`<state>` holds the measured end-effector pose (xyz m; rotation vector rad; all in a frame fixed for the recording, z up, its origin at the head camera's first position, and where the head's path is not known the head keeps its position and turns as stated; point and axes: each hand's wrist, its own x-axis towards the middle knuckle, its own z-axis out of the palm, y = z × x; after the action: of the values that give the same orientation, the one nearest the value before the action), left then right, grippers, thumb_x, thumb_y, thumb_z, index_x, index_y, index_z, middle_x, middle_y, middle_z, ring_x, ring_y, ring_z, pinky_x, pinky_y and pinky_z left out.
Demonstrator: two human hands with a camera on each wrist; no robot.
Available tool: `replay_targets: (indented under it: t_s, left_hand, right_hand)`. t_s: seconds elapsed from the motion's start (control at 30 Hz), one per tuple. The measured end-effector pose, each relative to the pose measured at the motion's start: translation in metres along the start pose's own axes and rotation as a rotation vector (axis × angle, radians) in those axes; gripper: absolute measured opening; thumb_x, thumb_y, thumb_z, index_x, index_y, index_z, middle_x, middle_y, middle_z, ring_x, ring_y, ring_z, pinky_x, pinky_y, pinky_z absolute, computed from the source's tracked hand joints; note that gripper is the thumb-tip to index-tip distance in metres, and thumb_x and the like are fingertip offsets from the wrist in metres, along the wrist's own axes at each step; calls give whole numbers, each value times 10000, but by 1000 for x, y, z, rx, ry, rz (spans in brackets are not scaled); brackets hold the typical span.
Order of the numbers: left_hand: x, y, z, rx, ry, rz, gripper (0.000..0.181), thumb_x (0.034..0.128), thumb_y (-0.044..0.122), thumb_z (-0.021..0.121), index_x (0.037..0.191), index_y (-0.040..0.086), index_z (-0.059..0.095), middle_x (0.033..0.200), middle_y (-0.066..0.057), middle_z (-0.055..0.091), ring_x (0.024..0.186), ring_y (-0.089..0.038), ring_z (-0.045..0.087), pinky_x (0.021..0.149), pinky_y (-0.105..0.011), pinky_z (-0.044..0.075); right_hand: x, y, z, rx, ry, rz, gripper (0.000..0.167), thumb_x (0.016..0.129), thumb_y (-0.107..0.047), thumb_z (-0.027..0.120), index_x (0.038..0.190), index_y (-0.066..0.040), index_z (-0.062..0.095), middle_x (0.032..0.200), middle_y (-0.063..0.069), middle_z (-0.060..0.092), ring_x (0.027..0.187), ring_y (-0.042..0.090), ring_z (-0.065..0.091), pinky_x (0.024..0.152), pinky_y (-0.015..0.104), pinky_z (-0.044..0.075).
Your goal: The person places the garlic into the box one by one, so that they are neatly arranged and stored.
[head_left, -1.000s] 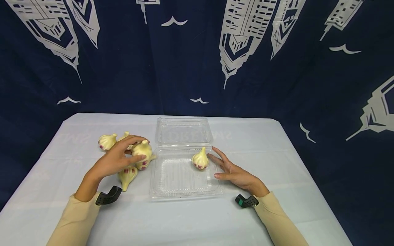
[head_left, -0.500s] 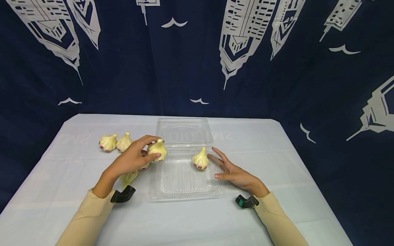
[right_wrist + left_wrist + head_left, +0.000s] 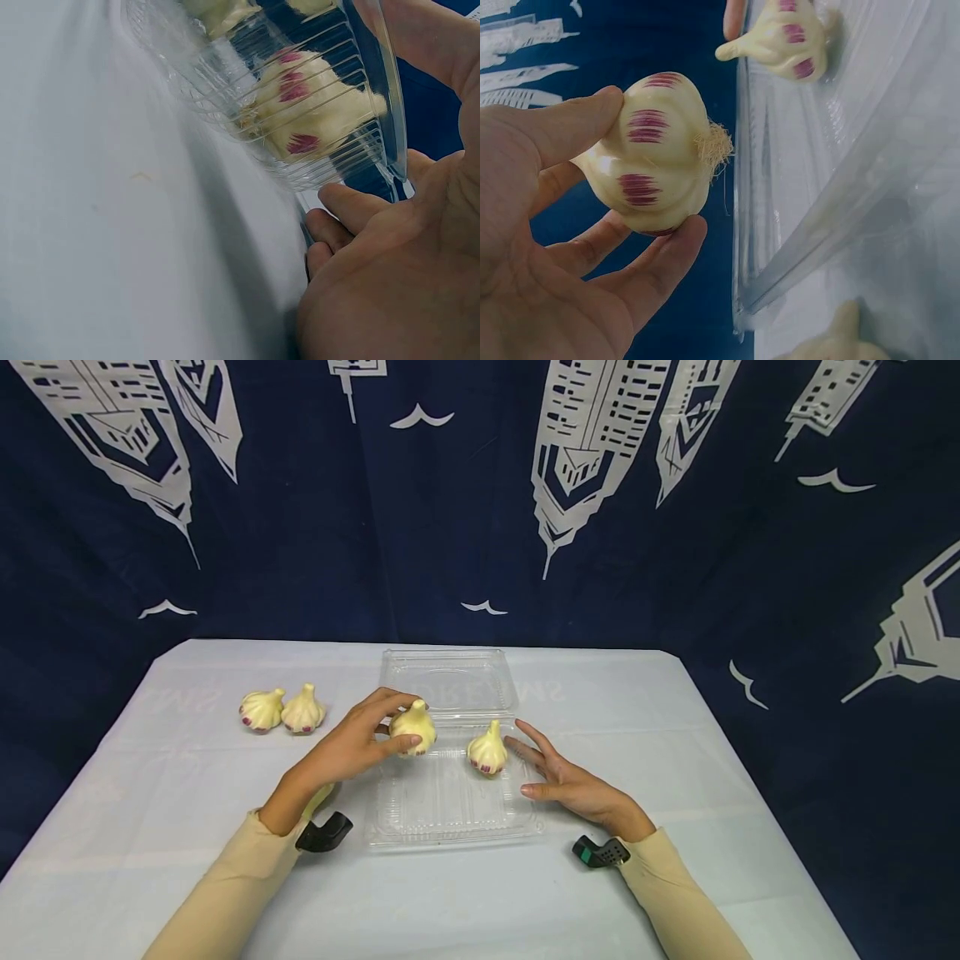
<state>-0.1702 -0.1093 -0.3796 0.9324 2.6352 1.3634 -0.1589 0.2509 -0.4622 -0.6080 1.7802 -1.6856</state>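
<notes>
My left hand (image 3: 352, 739) pinches a pale garlic bulb (image 3: 414, 728) between thumb and fingers, above the left back part of a clear plastic clamshell container (image 3: 453, 841). Purple streaks and a tuft of dry roots show on this held bulb (image 3: 660, 150) in the left wrist view. Another garlic bulb (image 3: 487, 750) stands in the container's right side, stem up. At the right wall, my right hand (image 3: 573, 787) has its fingers spread and fairly straight against the container's edge. The right wrist view shows that bulb (image 3: 307, 105) through the ribbed wall.
The container's lid (image 3: 450, 681) lies folded back on the white table (image 3: 637, 910). At the back left sit two garlic bulbs (image 3: 261, 710), side by side. Another bulb (image 3: 321, 797) is mostly hidden behind the left forearm. A dark blue patterned cloth (image 3: 450, 527) hangs behind.
My left hand has carried the garlic bulb rightward, from the pile on the left to over the container. The right hand has stayed at the container's right wall.
</notes>
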Motion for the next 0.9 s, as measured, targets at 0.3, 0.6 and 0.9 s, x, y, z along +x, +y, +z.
replay_targets:
  t_s: [0.3, 0.6, 0.9]
  left_hand:
    - [8, -3, 15, 20, -4, 28, 475, 915, 144, 740, 1352, 54, 580, 1280, -132, 571, 1117, -282, 568, 880, -413, 541]
    - [17, -7, 29, 39, -4, 49, 412, 927, 137, 723, 1308, 32, 608, 1235, -147, 614, 1070, -287, 589, 893, -431, 543]
    - [24, 6, 25, 119, -59, 20, 309, 967, 116, 660, 1256, 8, 644, 1189, -143, 682, 1078, -324, 631, 936, -498, 513]
  right_hand:
    - [0, 0, 1, -6, 5, 6, 962, 981, -69, 628, 1593, -405, -34, 1692, 79, 0, 1540, 316, -115, 1189, 663, -2]
    - [0, -1, 2, 6, 8, 17, 969, 978, -63, 630, 1594, -403, -36, 1692, 76, 1, 1541, 309, -111, 1195, 651, 4]
    - [0, -2, 1, 2, 5, 14, 962, 981, -71, 629, 1591, -414, -31, 1692, 79, -6, 1541, 312, -111, 1195, 650, 12]
